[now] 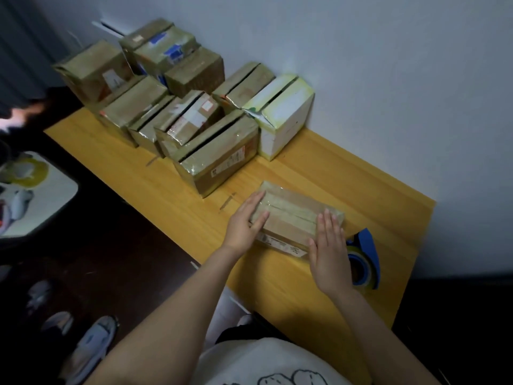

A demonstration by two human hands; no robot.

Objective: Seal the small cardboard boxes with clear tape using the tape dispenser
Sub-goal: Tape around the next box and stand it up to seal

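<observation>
A small cardboard box (pixel 294 218) is seen lying flat on the yellow wooden counter (pixel 172 190), near the right end and close to the near edge. Its top flaps are closed, and a glossy strip of clear tape is seen along the seam. The left hand (pixel 245 222) is laid open against the box's left end, fingers straight and pressed flat to the cardboard. The right hand (pixel 329 251) is laid open over the box's right near corner, palm down, fingers extended. Nothing is gripped by either hand; the box is merely held between the two.

The blue tape dispenser (pixel 363 259), loaded with a roll of clear tape, is set on the counter just beside the right hand, to its right.

Farther back and to the left, a cluster of brown cardboard boxes (pixel 155 107) is stacked against the wall, several with unsealed top seams. A white box with yellow edges (pixel 283 118) is placed at the cluster's right end, touching the wall. Shoes (pixel 91 348) are visible on the dark floor at the lower left.
</observation>
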